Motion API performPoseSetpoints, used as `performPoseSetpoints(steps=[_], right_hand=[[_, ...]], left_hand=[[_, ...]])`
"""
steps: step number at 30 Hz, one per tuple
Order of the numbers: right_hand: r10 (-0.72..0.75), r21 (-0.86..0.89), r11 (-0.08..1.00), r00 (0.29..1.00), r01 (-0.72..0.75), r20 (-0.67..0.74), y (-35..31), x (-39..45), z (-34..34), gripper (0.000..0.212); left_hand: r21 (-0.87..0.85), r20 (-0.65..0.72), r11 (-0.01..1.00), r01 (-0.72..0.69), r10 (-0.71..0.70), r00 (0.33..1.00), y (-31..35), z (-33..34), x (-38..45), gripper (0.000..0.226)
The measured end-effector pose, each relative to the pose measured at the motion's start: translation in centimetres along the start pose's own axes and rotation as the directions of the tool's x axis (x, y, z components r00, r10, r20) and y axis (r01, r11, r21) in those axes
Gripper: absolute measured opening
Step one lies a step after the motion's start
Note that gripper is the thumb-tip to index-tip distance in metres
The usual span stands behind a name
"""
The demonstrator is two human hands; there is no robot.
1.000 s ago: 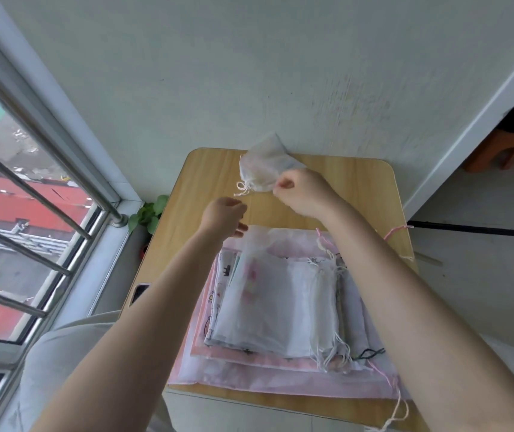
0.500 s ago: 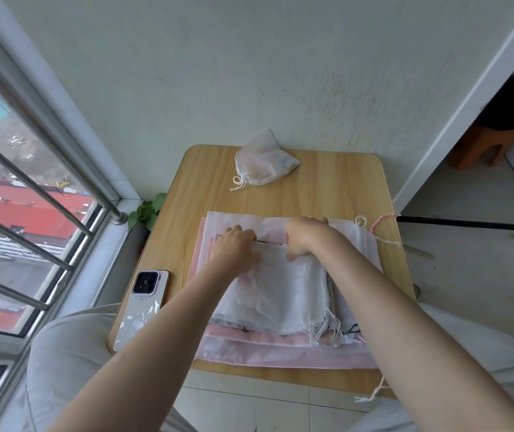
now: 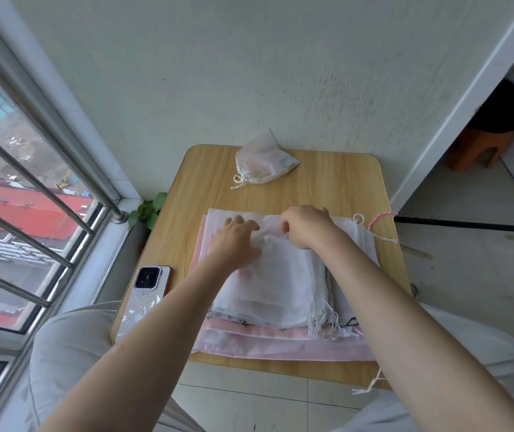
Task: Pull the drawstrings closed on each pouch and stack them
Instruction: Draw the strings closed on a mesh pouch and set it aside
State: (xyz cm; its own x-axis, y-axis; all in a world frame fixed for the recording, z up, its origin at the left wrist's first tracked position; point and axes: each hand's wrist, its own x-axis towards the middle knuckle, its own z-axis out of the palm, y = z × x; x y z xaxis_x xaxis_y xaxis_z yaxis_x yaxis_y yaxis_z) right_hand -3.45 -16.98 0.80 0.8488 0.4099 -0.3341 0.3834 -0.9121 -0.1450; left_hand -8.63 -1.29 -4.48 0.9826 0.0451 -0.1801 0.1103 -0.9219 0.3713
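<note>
A pile of flat sheer pouches (image 3: 280,294), white on pink, lies in the middle of the small wooden table (image 3: 212,169). Their drawstring tassels (image 3: 324,319) hang at the pile's near right. My left hand (image 3: 237,238) and my right hand (image 3: 305,226) both sit at the far edge of the top white pouch, fingers curled into its fabric. One cinched white pouch (image 3: 265,160) lies apart at the table's far edge by the wall, its knotted strings pointing left.
A phone (image 3: 143,297) lies face down at the table's near left corner. A pink cord (image 3: 380,218) loops at the right edge. Barred window on the left, a small plant (image 3: 149,210) below it, wall behind, and a stool (image 3: 480,145) at the far right.
My right hand let go of the cinched pouch at the far edge. Both hands came back to the pile and took hold of the top pouch's far edge.
</note>
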Motion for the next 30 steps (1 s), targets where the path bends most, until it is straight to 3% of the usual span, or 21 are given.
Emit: performPoseSetpoints(steps=[3, 8, 11, 15, 17, 18, 21, 25, 26, 27, 29, 30], right_hand=[[-0.099, 0.129, 0.986, 0.994, 0.104, -0.046, 0.0, 0.1, -1.2, 0.024], [-0.076, 0.389, 0.910, 0.979, 0.145, -0.188, 0.5, 0.4, -1.9, 0.012], [-0.031, 0.384, 0.922, 0.999, 0.045, -0.044, 1.0, 0.7, -2.0, 0.039], [-0.072, 0.354, 0.934, 0.996, 0.047, 0.057, 0.0, 1.1, -1.2, 0.022], [-0.160, 0.409, 0.905, 0.985, 0.117, 0.071, -1.5, 1.0, -0.7, 0.014], [-0.197, 0.441, 0.887, 0.977, 0.140, 0.086, -2.4, 0.7, -0.5, 0.013], [-0.291, 0.495, 0.847, 0.948, 0.194, 0.126, -4.9, 0.8, 0.4, 0.011], [-0.283, 0.549, 0.810, 0.958, 0.207, 0.056, -7.0, 1.7, 2.5, 0.012], [-0.259, 0.560, 0.805, 0.965, 0.199, 0.030, -7.2, 1.9, 3.0, 0.018], [-0.228, 0.560, 0.808, 0.974, 0.185, 0.007, -7.2, 2.0, 3.3, 0.022], [-0.146, 0.556, 0.822, 0.989, 0.124, -0.004, -6.6, 2.0, 3.7, 0.034], [-0.103, 0.569, 0.818, 0.995, 0.083, 0.002, -6.2, 1.9, 3.8, 0.042]], left_hand=[[-0.073, -0.045, 0.986, -0.147, 0.144, 0.989, 1.3, -1.2, 0.0, 0.038], [-0.281, -0.020, 0.960, 0.017, -0.024, 1.000, 2.4, -3.8, -0.1, 0.018], [-0.363, 0.012, 0.923, 0.125, -0.130, 0.991, 0.8, -4.7, -0.5, 0.019], [-0.477, 0.207, 0.842, 0.252, -0.170, 0.963, -2.1, -5.2, -1.9, 0.018], [-0.526, 0.282, 0.798, 0.292, -0.161, 0.946, -3.2, -5.2, -2.8, 0.031], [-0.593, 0.303, 0.740, 0.318, -0.160, 0.939, -3.7, -5.0, -2.9, 0.039], [-0.823, 0.301, 0.429, 0.372, -0.227, 0.926, -4.7, -4.2, -3.2, 0.047], [-0.913, 0.162, 0.301, 0.276, -0.354, 0.921, -6.2, -3.0, -3.5, 0.027], [-0.953, 0.173, 0.169, 0.252, -0.377, 0.910, -6.7, -2.8, -3.6, 0.024], [-0.975, 0.214, -0.030, 0.219, -0.382, 0.899, -7.1, -2.9, -3.8, 0.024], [-0.885, 0.285, -0.455, 0.099, -0.361, 0.888, -7.9, -3.0, -4.1, 0.030], [-0.806, 0.301, -0.591, 0.032, -0.362, 0.882, -8.2, -3.0, -4.3, 0.033]])
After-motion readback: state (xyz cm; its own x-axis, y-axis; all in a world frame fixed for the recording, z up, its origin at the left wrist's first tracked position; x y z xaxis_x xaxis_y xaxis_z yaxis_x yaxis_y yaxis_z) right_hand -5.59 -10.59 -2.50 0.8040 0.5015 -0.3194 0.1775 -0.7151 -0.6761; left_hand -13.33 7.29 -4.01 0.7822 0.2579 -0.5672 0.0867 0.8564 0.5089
